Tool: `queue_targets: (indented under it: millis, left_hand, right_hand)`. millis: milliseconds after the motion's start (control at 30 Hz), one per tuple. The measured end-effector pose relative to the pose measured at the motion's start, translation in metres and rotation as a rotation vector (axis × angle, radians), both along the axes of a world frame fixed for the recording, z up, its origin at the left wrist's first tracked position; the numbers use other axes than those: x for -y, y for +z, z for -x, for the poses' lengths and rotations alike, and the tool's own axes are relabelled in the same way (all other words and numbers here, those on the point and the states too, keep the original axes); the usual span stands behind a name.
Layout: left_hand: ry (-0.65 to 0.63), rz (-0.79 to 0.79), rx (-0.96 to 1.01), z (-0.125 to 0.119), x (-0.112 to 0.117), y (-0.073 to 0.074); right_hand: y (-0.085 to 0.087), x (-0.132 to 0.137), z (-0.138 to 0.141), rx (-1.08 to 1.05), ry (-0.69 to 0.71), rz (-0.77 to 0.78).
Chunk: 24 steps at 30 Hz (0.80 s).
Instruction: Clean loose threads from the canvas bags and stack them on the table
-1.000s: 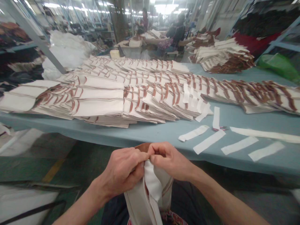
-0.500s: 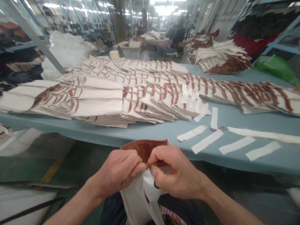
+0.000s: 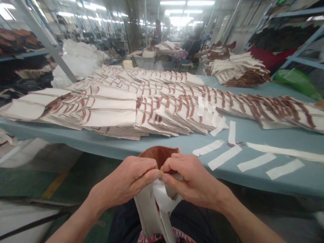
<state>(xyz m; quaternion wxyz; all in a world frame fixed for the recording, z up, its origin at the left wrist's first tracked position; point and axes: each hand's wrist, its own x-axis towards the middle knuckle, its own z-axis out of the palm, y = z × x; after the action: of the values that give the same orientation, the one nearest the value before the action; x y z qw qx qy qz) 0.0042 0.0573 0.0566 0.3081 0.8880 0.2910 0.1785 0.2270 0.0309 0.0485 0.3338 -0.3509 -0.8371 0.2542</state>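
Where the piece (image 3: 143, 210) is held: 6 o'clock of view, near side of the table (image 3: 249, 131).
Left hand (image 3: 129, 179): thumb and fingers pinched on the piece's upper edge.
Right hand (image 3: 192, 179): same pinch, thumbs touching or nearly so.
Strip (image 3: 163, 196): hung below the thumbs; top end covered, fastening cannot be told. Judged mid-step.
Loose strips (image 3: 224, 158): laid apart at 4 o'clock, more on the stacks; not attached, so judged left. Thin, white, flat, ends cut straight.
Stacks (image 3: 108, 116): 9 through 12 to 3 o'clock, overlapped like shingles, cream with brown bands. Done or not: not shown.
Piece finish: cream, matte, seamed, canvas-like; lining (image 3: 158, 154) brown, smooth, curved, leather-like.
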Motion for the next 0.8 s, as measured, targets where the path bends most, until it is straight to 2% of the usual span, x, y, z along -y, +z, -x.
queue_targets:
  millis: [100, 167, 300, 467, 667, 800]
  left_hand:
    - [-0.064, 0.061, 0.063, -0.003, 0.000, 0.004]
    - [-0.108, 0.085, 0.145, -0.005, 0.002, 0.004]
    - [-0.101, -0.009, 0.206, -0.006, 0.005, -0.001]
    - [-0.034, -0.123, 0.078, -0.003, 0.002, -0.002]
    - [0.016, -0.039, 0.004, -0.002, -0.003, 0.000]
    - [-0.001, 0.035, 0.018, -0.004, -0.003, 0.002]
  right_hand:
    - [0.004, 0.002, -0.003, -0.002, 0.011, -0.016]
    - [0.006, 0.004, -0.005, -0.052, 0.070, 0.043]
    - [0.009, 0.002, -0.007, -0.113, 0.169, 0.154]
    - [0.002, -0.015, -0.010, -0.101, 0.128, 0.145]
    - [-0.018, -0.030, -0.018, -0.078, 0.039, 0.166]
    - [-0.014, -0.026, -0.016, -0.084, 0.032, 0.155]
